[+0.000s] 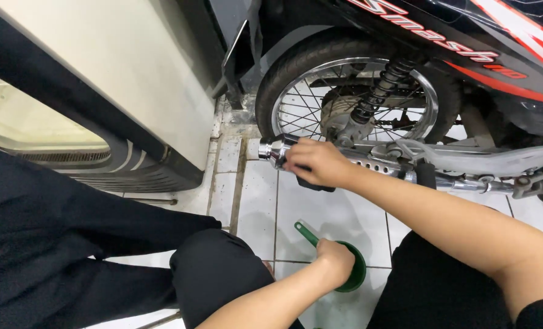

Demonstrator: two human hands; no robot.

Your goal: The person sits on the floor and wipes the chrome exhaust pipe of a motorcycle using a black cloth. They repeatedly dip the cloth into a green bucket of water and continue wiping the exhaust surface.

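Presently I note my right hand (317, 161) clamped, fingers curled, on the chrome exhaust muffler (277, 150) beside the spoked rear wheel (296, 73); my left hand (334, 259) grips the green funnel (355, 277) on the tiled floor (338, 213).

Green funnel (352, 275) half hidden behind left hand (335, 259).

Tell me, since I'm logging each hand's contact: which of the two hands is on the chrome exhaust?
The right hand, laid over the chrome exhaust end beside the rear wheel. The left hand is lower, on the green funnel over the floor tiles.
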